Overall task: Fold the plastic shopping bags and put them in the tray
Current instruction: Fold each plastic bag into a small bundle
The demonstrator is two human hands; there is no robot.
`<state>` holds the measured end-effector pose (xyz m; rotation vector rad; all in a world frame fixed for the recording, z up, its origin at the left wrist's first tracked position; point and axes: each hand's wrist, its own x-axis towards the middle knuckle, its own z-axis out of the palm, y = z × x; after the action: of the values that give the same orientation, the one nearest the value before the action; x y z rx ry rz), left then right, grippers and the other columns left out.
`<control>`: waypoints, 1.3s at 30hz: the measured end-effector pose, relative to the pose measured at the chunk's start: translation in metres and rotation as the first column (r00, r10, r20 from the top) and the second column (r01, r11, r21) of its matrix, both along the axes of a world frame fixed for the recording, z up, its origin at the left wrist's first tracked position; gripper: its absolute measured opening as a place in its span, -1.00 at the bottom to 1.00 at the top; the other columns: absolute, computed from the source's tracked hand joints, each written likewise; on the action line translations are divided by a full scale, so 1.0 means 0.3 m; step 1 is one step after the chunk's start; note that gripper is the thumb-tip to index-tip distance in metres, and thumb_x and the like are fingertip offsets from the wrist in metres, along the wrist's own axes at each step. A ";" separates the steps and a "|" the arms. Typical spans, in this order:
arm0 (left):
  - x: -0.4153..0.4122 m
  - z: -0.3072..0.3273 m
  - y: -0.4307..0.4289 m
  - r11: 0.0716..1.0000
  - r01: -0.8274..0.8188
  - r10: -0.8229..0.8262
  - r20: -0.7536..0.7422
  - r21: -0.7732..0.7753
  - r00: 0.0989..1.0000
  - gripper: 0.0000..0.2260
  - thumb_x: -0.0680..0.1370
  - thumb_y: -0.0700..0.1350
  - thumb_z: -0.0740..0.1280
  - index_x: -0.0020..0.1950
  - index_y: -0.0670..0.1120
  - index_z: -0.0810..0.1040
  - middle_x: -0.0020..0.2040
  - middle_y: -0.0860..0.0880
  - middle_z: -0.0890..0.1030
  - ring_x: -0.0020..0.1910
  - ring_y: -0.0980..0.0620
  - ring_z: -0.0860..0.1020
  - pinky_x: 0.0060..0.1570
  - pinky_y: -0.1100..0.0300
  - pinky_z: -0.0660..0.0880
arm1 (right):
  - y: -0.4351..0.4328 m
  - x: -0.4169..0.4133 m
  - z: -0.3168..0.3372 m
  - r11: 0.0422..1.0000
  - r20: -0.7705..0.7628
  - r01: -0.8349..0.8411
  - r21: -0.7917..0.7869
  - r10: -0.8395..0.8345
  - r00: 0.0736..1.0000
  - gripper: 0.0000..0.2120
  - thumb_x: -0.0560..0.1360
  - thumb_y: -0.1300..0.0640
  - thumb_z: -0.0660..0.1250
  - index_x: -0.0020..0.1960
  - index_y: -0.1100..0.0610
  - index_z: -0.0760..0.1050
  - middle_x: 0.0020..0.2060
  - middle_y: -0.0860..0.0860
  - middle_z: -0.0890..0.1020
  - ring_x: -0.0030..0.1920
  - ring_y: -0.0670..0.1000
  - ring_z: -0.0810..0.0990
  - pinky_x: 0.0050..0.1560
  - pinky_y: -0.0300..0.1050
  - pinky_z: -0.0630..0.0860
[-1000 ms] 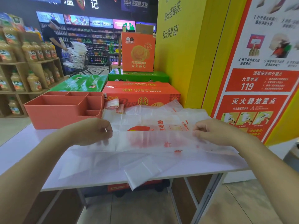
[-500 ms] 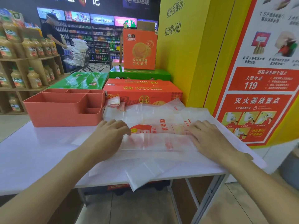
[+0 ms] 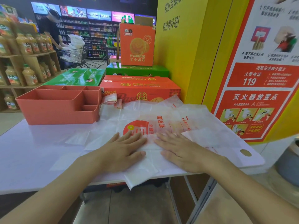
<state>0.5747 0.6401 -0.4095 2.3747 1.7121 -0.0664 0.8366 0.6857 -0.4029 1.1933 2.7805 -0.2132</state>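
plastic bags (image 3: 161, 120) lie spread on the white table (image 3: 32, 151) at frame centre. left hand (image 3: 123, 151) and right hand (image 3: 179, 151) press flat, fingers straight, side by side. orange tray (image 3: 61, 109) sits upper left.

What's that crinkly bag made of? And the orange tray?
The bag seems to be thin plastic film: milky, half see-through, creased, slightly shiny. The tray is probably hard moulded plastic: matt orange-red, with smooth, rounded, even walls.

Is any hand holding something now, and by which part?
Nothing is gripped. The left hand and the right hand press flat on the middle of the plastic bag on the table.
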 end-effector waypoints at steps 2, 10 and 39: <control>-0.002 0.002 -0.004 1.000 -0.027 0.027 -0.015 -0.013 1.000 -0.27 0.38 0.47 -0.31 0.56 0.34 -0.24 0.55 0.26 -0.34 0.54 0.12 -0.38 0.55 -0.06 -0.32 | 0.007 0.017 -0.003 0.999 0.009 0.032 -0.009 -0.032 0.999 -0.38 0.55 -0.36 -0.31 0.58 -0.29 -0.27 0.55 -0.30 -0.34 0.53 -0.16 -0.48 0.56 -0.04 -0.40; 0.009 0.048 0.002 0.992 -0.053 0.051 -0.022 -0.110 0.998 -0.25 0.43 0.43 -0.32 0.60 0.21 -0.22 0.59 0.19 -0.27 0.57 0.08 -0.34 0.55 -0.07 -0.30 | 0.015 0.067 0.006 0.991 -0.025 0.128 -0.043 -0.129 0.991 -0.45 0.58 -0.35 -0.28 0.56 -0.35 -0.22 0.56 -0.29 -0.28 0.54 -0.16 -0.43 0.57 -0.07 -0.36; -0.168 0.154 0.054 0.938 -0.150 0.106 0.154 0.312 0.982 -0.69 0.64 0.09 0.23 -0.12 -0.08 0.60 -0.25 0.00 0.60 -0.23 -0.05 0.50 -0.18 0.07 0.46 | 0.088 0.168 0.126 0.943 -0.405 0.325 0.069 -0.271 0.873 -0.69 0.61 -0.19 0.28 -0.15 -0.01 0.61 -0.31 -0.06 0.65 -0.36 -0.11 0.55 -0.27 -0.12 0.43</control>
<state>0.5243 0.6561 -0.3633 2.4076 1.9310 0.4179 0.8869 0.7122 -0.3651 1.7999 2.9580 -0.3263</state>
